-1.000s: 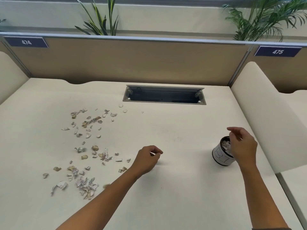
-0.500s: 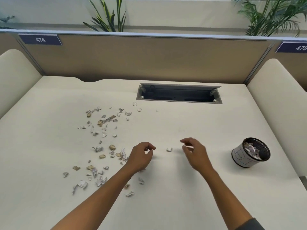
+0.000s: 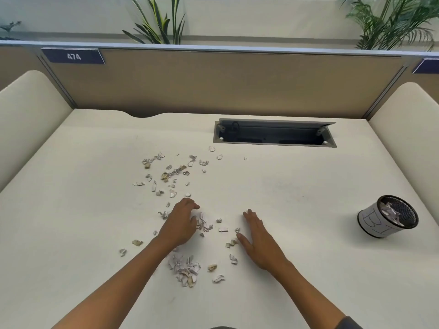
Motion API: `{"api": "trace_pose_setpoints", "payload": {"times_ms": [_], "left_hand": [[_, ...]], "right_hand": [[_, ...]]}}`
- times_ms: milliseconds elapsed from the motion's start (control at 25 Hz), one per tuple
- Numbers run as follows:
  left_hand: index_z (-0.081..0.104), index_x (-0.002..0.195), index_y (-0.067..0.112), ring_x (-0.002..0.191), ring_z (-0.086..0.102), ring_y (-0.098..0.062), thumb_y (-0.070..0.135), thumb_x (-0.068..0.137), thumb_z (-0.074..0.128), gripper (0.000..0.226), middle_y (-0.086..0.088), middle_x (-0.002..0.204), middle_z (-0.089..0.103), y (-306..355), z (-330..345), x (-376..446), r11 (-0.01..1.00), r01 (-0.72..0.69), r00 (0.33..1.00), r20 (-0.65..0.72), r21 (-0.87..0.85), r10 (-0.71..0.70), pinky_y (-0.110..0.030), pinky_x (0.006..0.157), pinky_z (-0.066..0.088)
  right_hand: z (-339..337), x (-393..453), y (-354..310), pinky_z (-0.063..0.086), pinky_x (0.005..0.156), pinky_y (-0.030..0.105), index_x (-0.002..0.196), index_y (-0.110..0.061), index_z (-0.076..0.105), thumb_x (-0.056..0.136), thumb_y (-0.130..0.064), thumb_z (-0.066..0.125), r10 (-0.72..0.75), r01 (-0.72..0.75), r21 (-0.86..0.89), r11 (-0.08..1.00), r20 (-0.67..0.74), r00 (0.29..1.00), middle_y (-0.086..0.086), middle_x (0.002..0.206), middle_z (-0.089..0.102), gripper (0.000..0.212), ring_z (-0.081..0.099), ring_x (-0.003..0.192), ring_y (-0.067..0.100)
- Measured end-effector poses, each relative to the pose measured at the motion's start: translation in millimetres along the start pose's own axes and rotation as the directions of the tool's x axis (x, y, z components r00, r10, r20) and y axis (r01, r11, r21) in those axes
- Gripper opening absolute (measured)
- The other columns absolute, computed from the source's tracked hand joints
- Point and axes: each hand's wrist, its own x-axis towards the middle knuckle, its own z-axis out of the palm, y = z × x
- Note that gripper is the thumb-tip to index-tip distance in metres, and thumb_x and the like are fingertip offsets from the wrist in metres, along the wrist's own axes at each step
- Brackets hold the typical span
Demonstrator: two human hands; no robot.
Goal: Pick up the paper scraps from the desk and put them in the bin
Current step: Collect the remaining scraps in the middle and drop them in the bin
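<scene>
Small white and tan paper scraps (image 3: 171, 173) lie scattered over the middle-left of the cream desk (image 3: 297, 191), with a denser heap (image 3: 186, 271) near the front. My left hand (image 3: 181, 224) rests curled on the desk, fingers bent against a small cluster of scraps (image 3: 204, 224); whether it grips any is unclear. My right hand (image 3: 257, 236) lies flat, fingers straight and together, its edge beside a few loose scraps (image 3: 231, 243). The bin (image 3: 387, 219), a small black mesh cup wrapped in white paper, stands at the right with scraps inside.
An open grey cable tray (image 3: 274, 134) is sunk into the desk at the back. Brown partition panels (image 3: 213, 81) and cream side dividers (image 3: 28, 110) enclose the desk. Plants stand behind the partition.
My right hand has left the bin and come to the desk centre, now lying flat. My left hand has shifted onto the scraps. The view has swung left, so the bin sits further right.
</scene>
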Motion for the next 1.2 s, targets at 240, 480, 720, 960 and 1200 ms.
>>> {"api": "trace_pose_setpoints", "payload": {"times_ms": [240, 480, 720, 960, 1200], "left_hand": [[0.024, 0.152, 0.013, 0.150, 0.012, -0.022, 0.027, 0.096, 0.055, 0.066, -0.007, 0.162, 0.012, -22, 1, -9, 0.997, 0.053, 0.989, 0.132, 0.056, -0.060, -0.034, 0.121, 0.018], [0.015, 0.155, 0.016, 0.151, 0.005, -0.017, 0.035, 0.095, 0.056, 0.076, -0.004, 0.163, 0.009, -23, 18, -12, 0.997, -0.063, 0.979, 0.196, 0.036, 0.054, -0.033, 0.122, 0.014], [0.038, 0.146, 0.017, 0.147, 0.025, -0.017, 0.023, 0.098, 0.048, 0.049, -0.005, 0.157, 0.030, -22, 23, -7, 0.979, -0.199, 0.966, 0.176, 0.051, 0.188, -0.025, 0.116, 0.021], [0.066, 0.119, 0.017, 0.125, 0.052, -0.018, 0.014, 0.098, 0.043, 0.032, -0.003, 0.133, 0.058, -26, 24, -12, 0.970, -0.202, 0.976, 0.105, 0.137, 0.189, -0.028, 0.099, 0.042], [0.067, 0.087, 0.013, 0.089, 0.059, -0.020, 0.009, 0.092, 0.047, 0.021, -0.003, 0.093, 0.064, -23, 19, -11, 0.975, -0.156, 0.987, 0.056, 0.156, 0.149, -0.026, 0.071, 0.041]], "right_hand": [[42, -10, -37, -0.016, 0.114, 0.014, 0.156, -0.020, -0.011, 0.097, -0.058, 0.041, -0.109, 0.111, -0.053, 0.992, 0.035, 0.993, -0.011, 0.160, -0.022, 0.088, -0.021, 0.148, 0.004], [58, 9, -71, -0.013, 0.119, 0.022, 0.155, -0.009, -0.010, 0.100, -0.046, 0.046, -0.053, 0.053, 0.030, 0.998, -0.003, 0.999, 0.000, 0.162, -0.018, 0.087, -0.018, 0.149, 0.011], [65, 25, -86, -0.004, 0.122, 0.024, 0.158, -0.015, 0.012, 0.104, -0.028, 0.043, -0.081, 0.081, 0.001, 0.997, 0.018, 0.997, 0.000, 0.166, -0.001, 0.064, -0.004, 0.153, 0.017], [64, 20, -85, 0.043, 0.103, 0.030, 0.133, -0.024, 0.058, 0.104, -0.024, 0.043, -0.050, 0.033, -0.137, 0.990, -0.127, 0.991, -0.002, 0.151, 0.044, 0.033, 0.042, 0.139, 0.017], [61, 15, -84, 0.049, 0.079, 0.033, 0.102, -0.015, 0.068, 0.097, -0.011, 0.045, -0.082, 0.035, -0.265, 0.964, -0.168, 0.982, -0.001, 0.108, 0.065, 0.024, 0.060, 0.102, 0.019]]}}
